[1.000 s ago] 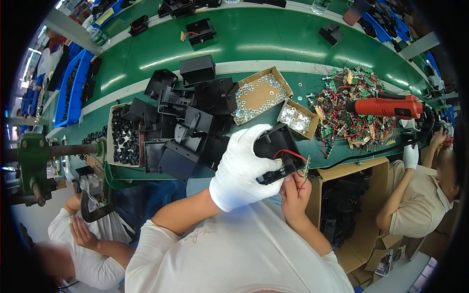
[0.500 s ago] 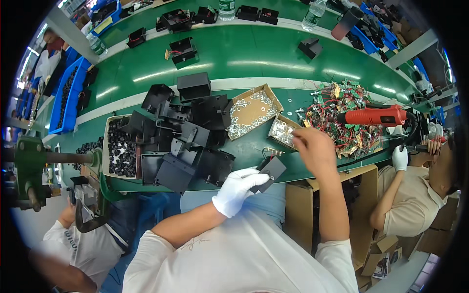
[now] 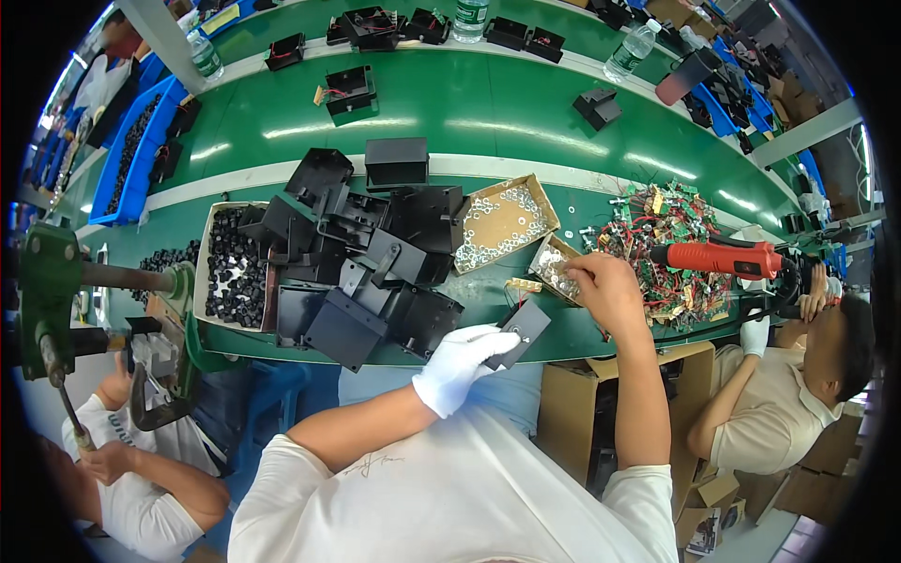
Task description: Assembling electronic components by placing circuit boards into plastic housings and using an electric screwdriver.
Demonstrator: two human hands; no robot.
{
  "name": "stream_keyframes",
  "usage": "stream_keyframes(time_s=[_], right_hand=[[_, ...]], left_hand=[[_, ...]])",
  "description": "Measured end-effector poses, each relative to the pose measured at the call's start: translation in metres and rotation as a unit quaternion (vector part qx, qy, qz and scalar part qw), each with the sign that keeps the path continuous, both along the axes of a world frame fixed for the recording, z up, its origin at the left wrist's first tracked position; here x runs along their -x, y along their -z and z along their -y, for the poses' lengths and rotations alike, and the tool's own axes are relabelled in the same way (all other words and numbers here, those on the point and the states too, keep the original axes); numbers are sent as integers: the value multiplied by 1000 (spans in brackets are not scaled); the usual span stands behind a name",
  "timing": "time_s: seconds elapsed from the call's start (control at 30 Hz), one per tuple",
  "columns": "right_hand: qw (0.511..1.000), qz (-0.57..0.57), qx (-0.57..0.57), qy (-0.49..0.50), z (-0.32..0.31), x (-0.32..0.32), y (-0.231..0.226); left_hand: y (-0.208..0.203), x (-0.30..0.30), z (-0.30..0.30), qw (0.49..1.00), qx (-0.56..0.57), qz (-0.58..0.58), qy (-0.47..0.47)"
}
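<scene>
My left hand [image 3: 458, 368], in a white glove, grips a small black box-shaped housing [image 3: 526, 330] near the table's front edge. A small round metal part sits on its upper face, and a wire with a tan piece [image 3: 522, 285] shows at its far end. My bare right hand [image 3: 610, 289] is at a small cardboard box [image 3: 554, 290] of shiny metal parts, thumb and fingertips pinched together over it. Whatever lies between those fingertips is too small to make out. Just behind stands a larger shallow cardboard tray [image 3: 494, 231] with scattered metal nuts or washers.
Black housings [image 3: 343, 327] are heaped left of my hands, beside a box of small black parts [image 3: 233, 267]. To the right, a red power screwdriver [image 3: 721, 256] lies by piled circuit boards [image 3: 668, 208]. A green press [image 3: 49, 272] and co-workers are at both sides.
The view has shifted slightly. My right hand stays at the small box, fingers pinched, and my left hand keeps the housing. At left, a co-worker's hand now holds the press's handle.
</scene>
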State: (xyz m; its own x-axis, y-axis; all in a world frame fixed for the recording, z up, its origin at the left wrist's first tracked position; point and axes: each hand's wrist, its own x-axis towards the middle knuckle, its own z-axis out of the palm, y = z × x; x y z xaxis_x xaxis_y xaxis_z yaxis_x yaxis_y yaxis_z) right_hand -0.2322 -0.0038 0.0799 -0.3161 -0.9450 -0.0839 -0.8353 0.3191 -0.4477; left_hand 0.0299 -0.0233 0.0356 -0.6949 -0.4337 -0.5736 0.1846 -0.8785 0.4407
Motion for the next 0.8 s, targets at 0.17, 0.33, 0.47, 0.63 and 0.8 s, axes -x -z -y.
stream_keyframes(time_s=[0.17, 0.33, 0.47, 0.63, 0.8], right_hand=[[999, 44, 8, 29, -5, -1, -2], [990, 74, -45, 108, -8, -6, -5], [985, -63, 160, 13, -15, -4, 19], [949, -149, 279, -19, -11, -7, 27], [966, 8, 252, 54, -13, -6, 30]], left_hand=[[0, 4, 0, 1000, 8, 12, -2], [-5, 7, -4, 999, 40, 16, -8], [-4, 7, -4, 999, 50, 14, -3], [-6, 6, -5, 998, 55, 20, -4], [-1, 4, -6, 997, 72, 26, 4]])
